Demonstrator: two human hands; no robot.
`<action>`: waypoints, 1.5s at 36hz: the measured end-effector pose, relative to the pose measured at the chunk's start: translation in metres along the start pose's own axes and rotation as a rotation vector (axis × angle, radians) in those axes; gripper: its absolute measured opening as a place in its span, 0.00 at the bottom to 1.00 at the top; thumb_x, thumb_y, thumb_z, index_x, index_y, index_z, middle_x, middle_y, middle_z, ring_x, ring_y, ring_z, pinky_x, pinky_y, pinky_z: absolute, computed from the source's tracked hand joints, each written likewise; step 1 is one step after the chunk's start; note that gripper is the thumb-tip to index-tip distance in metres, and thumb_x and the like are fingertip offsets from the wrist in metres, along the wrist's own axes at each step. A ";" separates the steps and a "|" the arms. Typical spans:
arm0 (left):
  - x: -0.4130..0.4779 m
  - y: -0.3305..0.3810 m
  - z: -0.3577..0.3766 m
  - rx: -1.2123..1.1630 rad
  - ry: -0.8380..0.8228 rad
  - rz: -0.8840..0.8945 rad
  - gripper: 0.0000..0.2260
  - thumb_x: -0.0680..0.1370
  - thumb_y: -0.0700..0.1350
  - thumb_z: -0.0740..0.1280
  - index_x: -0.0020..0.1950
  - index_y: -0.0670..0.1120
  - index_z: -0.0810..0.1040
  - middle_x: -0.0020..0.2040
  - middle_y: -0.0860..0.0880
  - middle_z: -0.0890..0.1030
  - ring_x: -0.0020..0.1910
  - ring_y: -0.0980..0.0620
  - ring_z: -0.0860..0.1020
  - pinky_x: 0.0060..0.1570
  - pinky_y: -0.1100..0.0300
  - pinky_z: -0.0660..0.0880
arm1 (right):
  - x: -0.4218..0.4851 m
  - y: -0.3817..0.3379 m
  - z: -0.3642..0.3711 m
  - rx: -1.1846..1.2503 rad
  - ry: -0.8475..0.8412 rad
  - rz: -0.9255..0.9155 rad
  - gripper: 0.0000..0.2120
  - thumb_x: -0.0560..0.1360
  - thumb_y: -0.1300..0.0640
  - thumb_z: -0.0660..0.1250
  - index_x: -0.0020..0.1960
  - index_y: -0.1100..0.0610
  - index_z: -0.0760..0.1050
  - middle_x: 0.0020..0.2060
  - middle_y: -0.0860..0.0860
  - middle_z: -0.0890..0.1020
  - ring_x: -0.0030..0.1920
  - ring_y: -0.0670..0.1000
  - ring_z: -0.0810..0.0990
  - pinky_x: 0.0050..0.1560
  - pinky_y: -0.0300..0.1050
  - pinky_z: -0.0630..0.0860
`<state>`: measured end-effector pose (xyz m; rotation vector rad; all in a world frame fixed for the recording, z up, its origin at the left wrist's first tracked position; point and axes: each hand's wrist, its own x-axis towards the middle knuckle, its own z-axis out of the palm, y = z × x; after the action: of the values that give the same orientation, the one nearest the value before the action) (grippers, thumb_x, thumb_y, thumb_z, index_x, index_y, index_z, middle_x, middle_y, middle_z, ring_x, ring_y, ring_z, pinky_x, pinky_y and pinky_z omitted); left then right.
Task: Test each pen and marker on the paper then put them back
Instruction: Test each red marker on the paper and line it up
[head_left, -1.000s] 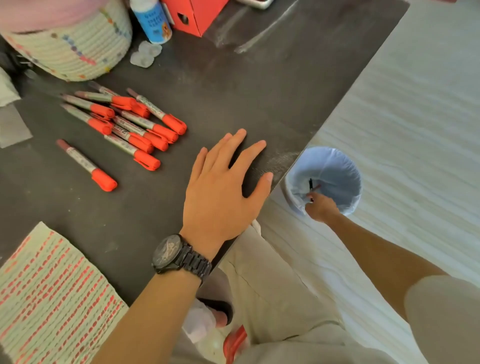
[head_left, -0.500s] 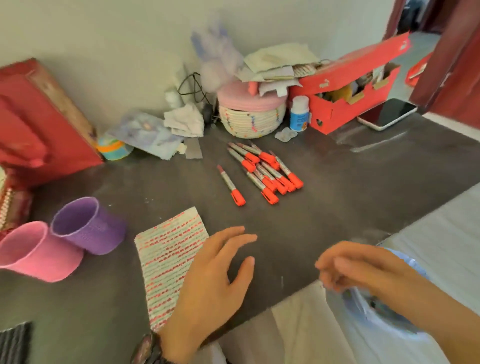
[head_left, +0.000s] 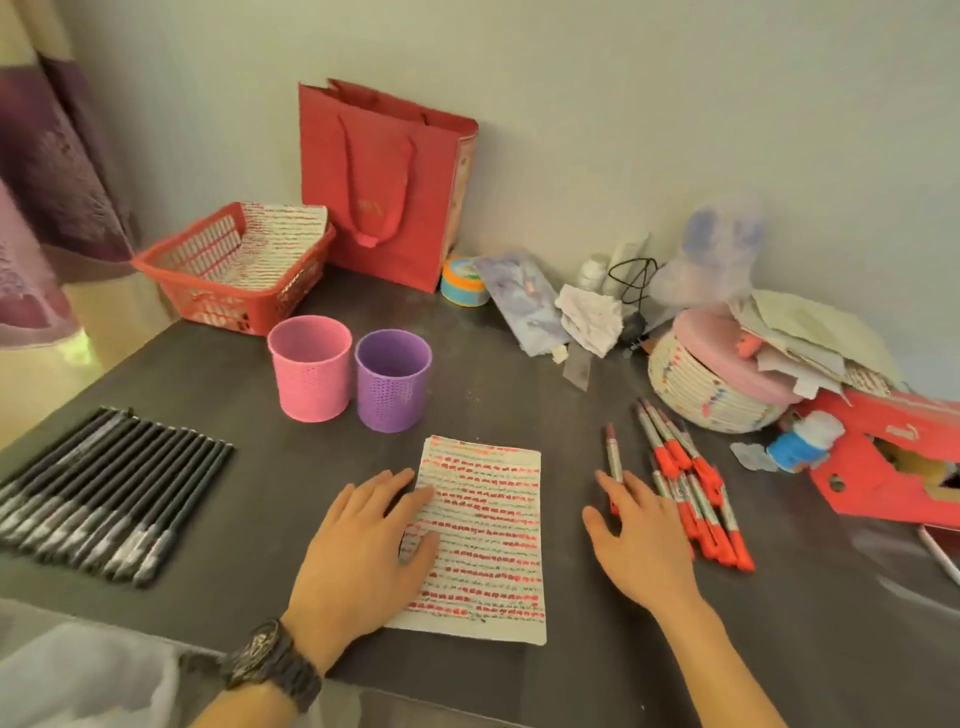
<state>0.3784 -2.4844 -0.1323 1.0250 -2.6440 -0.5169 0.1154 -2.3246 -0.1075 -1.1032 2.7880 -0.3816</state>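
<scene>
Dark grey matte table (head_left: 519, 410), carrying every item listed below.

1. White rectangular paper sheet (head_left: 493, 551), lying flat near the front edge between the two hands. Nearly covered from top to bottom in rows of short red and dark test strokes, so testing judged well advanced.

2. Left hand (head_left: 358, 551), wearing a dark wristwatch (head_left: 275, 660) and lying palm-down across the sheet's left edge. Fingers (head_left: 397, 480) straight and spread, curling round nothing. Probably pinning the sheet to stop it sliding under a nib.

3. Right hand (head_left: 639, 540), reaching palm-down toward the markers. Fingers (head_left: 641, 496) extended and loose, holding nothing, tips covering the near end of the lone marker. Touching it or hovering just above: cannot tell.

4. Slim grey-barrelled marker with a reddish tail (head_left: 613, 457), lying alone just left of the heap. Likely being singled out as next for testing.

5. Heap of matching orange-capped markers (head_left: 696, 499), lying side by side and overlapping, just right of that hand.

6. Row of black capped pens (head_left: 104, 493), lying neatly side by side at far left, well apart from both hands.

7. Pink cylindrical mesh cup (head_left: 310, 374) and purple cylindrical mesh cup (head_left: 392, 387), standing upright close together behind the sheet, nothing showing above their rims. Presumably waiting to take pens and markers back.

8. Red plastic basket (head_left: 228, 304), sitting at back left, holding more stroke-covered sheets.
</scene>
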 end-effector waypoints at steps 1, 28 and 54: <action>0.000 0.000 0.000 -0.001 -0.002 -0.003 0.26 0.80 0.64 0.57 0.78 0.60 0.65 0.79 0.58 0.62 0.79 0.54 0.59 0.76 0.55 0.45 | 0.002 -0.002 0.003 -0.058 0.021 0.011 0.26 0.80 0.39 0.57 0.77 0.41 0.63 0.78 0.48 0.64 0.76 0.55 0.62 0.74 0.53 0.63; -0.010 0.005 -0.016 -0.330 0.162 0.016 0.11 0.80 0.52 0.66 0.63 0.60 0.76 0.62 0.62 0.77 0.64 0.60 0.72 0.66 0.56 0.71 | -0.165 -0.054 -0.008 1.813 -0.127 0.518 0.14 0.67 0.61 0.66 0.52 0.61 0.80 0.42 0.61 0.86 0.27 0.48 0.79 0.26 0.39 0.77; -0.102 0.092 -0.015 -1.066 -0.763 -0.129 0.18 0.78 0.64 0.59 0.46 0.51 0.77 0.33 0.52 0.76 0.23 0.55 0.69 0.22 0.67 0.64 | -0.205 -0.073 0.005 1.167 0.012 0.079 0.10 0.80 0.47 0.63 0.53 0.45 0.82 0.51 0.45 0.86 0.52 0.46 0.84 0.50 0.35 0.78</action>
<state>0.4024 -2.3547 -0.0917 0.6728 -2.1383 -2.3595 0.3130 -2.2362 -0.0887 -0.6420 1.9393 -1.6674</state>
